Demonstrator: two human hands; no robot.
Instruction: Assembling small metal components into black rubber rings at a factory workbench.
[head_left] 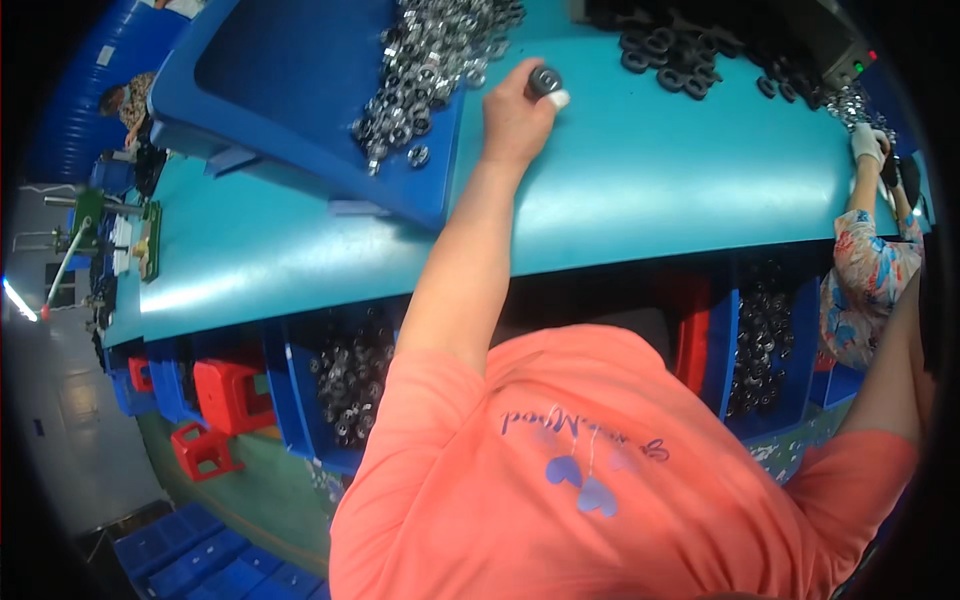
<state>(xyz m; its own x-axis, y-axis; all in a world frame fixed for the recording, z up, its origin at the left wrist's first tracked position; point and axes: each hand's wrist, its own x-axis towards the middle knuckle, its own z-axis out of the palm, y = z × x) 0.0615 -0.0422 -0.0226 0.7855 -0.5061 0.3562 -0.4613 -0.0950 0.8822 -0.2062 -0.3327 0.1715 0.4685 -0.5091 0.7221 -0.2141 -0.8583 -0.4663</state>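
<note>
My left hand (pixel 515 120) reaches out over the turquoise tabletop (pixel 620 170), fingers closed round a short black cylindrical part (pixel 544 80) with a round end facing up. A white covering shows on the thumb tip. Just left of this hand, shiny metal ring-shaped parts (pixel 425 75) lie heaped on a blue tray (pixel 445 165). Farther right on the table are black rings (pixel 670 60), some apart from the pile. My right forearm (pixel 890 385) runs up along the right rim of the picture, and its hand is lost beyond the dark edge.
A large blue bin (pixel 185 75) stands at the table's left. Under the table are blue crates of dark parts (pixel 350 385) and red stools (pixel 225 395). At right, a co-worker's gloved hand (pixel 866 145) is near small metal parts, beside a grey box (pixel 835 50) with lights.
</note>
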